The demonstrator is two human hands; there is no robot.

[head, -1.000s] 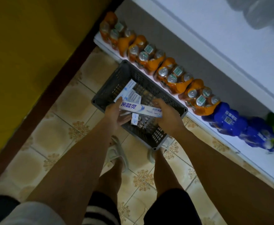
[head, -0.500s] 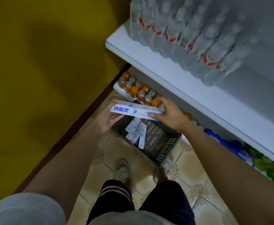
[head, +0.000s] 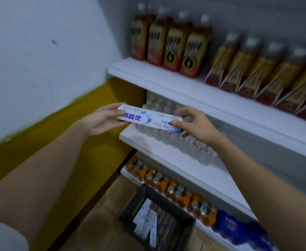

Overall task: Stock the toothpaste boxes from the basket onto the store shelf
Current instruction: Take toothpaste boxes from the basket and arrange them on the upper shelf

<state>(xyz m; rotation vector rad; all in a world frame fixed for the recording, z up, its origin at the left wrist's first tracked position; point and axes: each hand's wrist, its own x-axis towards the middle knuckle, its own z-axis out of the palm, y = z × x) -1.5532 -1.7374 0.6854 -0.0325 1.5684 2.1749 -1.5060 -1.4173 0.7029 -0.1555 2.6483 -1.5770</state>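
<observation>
Between both hands, in front of the middle shelf (head: 166,158), one toothpaste box (head: 148,118) is held level. The left hand (head: 101,119) is curled round its left end; the right hand (head: 194,124) pinches the right end with thumb and fingers. More boxes (head: 145,223) lie in the basket (head: 130,211) on the floor. The water bottles (head: 175,142) just behind could be knocked over if the box is pushed in carelessly, since little free shelf is seen.

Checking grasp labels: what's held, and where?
One toothpaste box, held level by both ends: left hand at the left end, right hand at the right.
</observation>
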